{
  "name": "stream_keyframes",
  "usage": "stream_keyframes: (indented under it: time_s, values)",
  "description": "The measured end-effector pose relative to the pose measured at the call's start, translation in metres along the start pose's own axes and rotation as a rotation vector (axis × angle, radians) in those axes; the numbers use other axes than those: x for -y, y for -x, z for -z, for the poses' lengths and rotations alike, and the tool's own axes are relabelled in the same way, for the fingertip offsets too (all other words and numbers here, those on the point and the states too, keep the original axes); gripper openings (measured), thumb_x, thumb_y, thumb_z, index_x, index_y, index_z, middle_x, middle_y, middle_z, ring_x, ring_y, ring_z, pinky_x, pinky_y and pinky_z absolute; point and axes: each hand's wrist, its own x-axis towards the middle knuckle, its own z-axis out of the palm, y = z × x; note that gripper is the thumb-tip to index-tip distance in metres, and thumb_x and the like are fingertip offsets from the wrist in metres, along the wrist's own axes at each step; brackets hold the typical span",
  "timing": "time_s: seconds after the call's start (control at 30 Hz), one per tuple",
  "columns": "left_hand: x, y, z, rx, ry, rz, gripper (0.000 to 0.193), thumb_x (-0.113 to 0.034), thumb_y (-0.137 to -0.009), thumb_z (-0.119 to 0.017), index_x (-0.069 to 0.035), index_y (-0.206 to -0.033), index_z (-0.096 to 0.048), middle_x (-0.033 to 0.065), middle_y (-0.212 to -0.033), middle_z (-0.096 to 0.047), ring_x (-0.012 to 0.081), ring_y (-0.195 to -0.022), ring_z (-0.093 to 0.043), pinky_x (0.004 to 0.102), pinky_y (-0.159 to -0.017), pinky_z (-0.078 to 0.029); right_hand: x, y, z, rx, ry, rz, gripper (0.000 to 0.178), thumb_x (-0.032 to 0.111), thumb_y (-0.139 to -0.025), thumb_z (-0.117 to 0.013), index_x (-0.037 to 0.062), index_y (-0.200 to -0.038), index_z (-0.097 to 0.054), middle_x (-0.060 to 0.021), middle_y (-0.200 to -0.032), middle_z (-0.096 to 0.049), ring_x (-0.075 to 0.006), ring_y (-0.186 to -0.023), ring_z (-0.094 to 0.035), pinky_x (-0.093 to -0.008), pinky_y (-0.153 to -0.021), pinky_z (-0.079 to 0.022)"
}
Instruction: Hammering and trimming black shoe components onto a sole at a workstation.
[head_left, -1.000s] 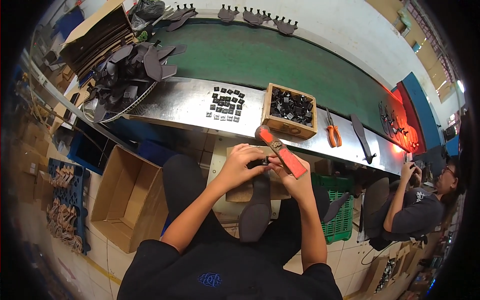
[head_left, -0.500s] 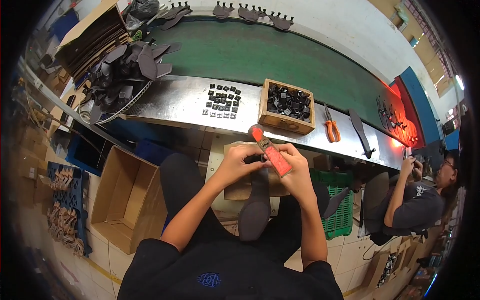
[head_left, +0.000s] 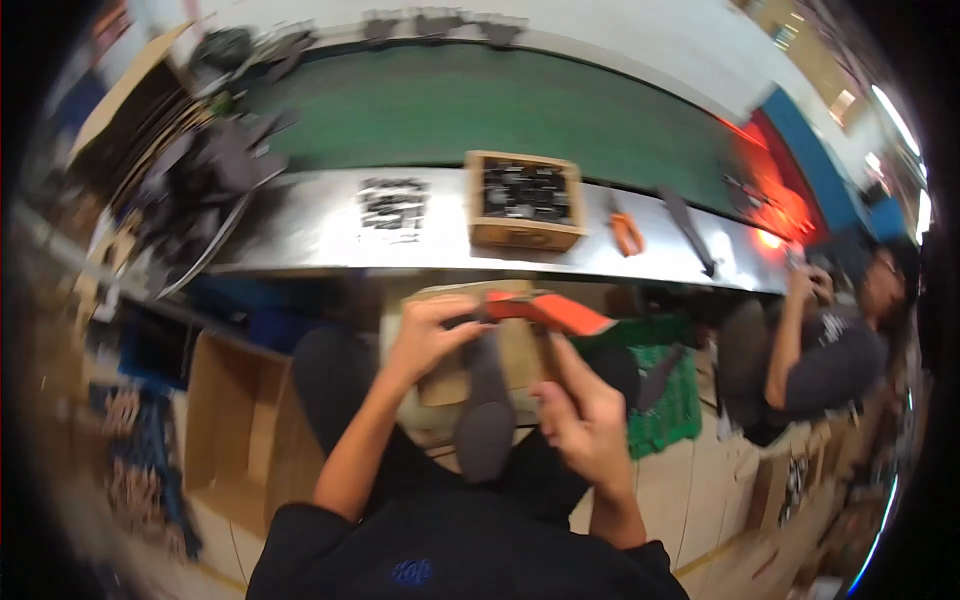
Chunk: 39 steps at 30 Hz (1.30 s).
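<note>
My left hand (head_left: 425,340) is closed at the far end of a dark shoe insole (head_left: 486,425), which lies over my lap with its broad end toward me. My right hand (head_left: 592,425) is wrapped around the handle of a hammer with a red head (head_left: 562,312). The hammer head lies sideways just beyond that hand, its narrower end close to my left fingertips. Motion smears the picture, so whether the hammer touches the insole I cannot tell. Under the insole's far end is a brown board (head_left: 520,360).
On the metal bench edge (head_left: 320,235) are rows of small black pieces (head_left: 393,208), a wooden box (head_left: 525,235) of black parts, orange-handled pliers (head_left: 627,234) and another insole (head_left: 687,230). A green crate (head_left: 672,415) and a co-worker (head_left: 830,350) are at right, a cardboard box (head_left: 230,430) at left.
The hammer has turned from slanting upright to nearly level, and my right hand has come back and lower on its handle. My view has shifted, so the bench things sit further left.
</note>
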Motion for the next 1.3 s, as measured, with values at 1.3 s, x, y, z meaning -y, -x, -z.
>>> stream_keyframes:
  time_s: [1.3]
  values:
    - [0.008, 0.007, -0.004, 0.049, 0.226, 0.250, 0.021, -0.004, -0.089, -0.069, 0.006, -0.108, -0.070, 0.0015, -0.102, -0.069, 0.0087, -0.094, -0.060, 0.0253, -0.087, -0.048, -0.022, 0.005, -0.016, -0.012, 0.076, 0.160, 0.056, 0.009, -0.098, -0.058, -0.0015, -0.150, -0.038, -0.0199, -0.088, -0.055, -0.0357, -0.074, -0.058, -0.0414, -0.070, -0.048]
